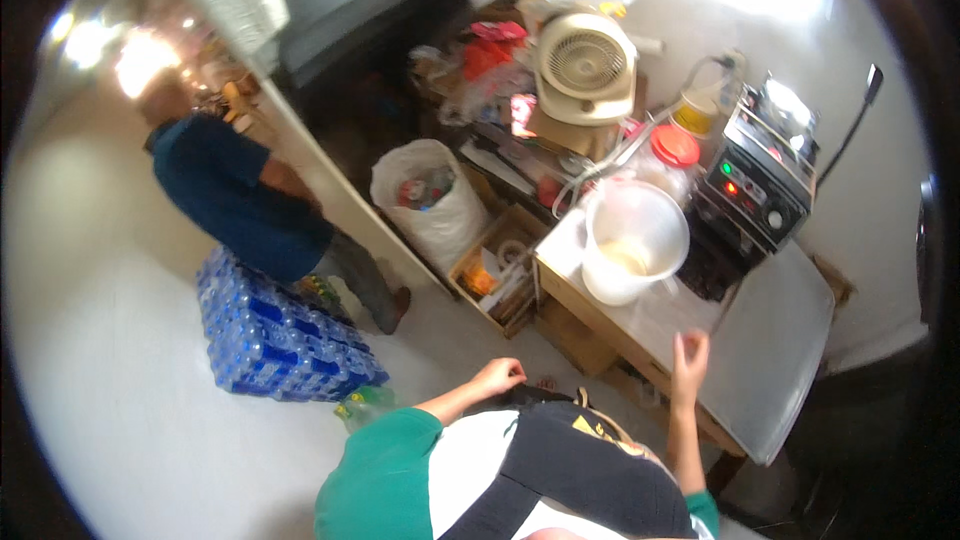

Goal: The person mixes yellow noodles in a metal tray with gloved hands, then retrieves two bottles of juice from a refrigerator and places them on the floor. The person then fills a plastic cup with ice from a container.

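Observation:
My left hand [501,376] is in front of my waist, fingers curled; whether anything thin is in them is too blurred to tell. Over the near edge of the wooden-sided table [592,315], my right hand [690,356] is raised with thumb and fingers bent and a gap between them, and I see nothing in it. Beyond it stands a white plastic bucket [600,270] with a pale substance at its bottom. To the bucket's right sits a black and metal electric appliance [757,187] with lit green and red lamps. A grey flat board or sheet [780,345] lies nearest my right hand.
A beige fan [589,64] and a red-lidded jar [675,146] stand behind the bucket. Left of the table are a white sack [442,217] and a wooden crate [502,270]. A person [225,187] stands beside shrink-wrapped bottle packs [277,345].

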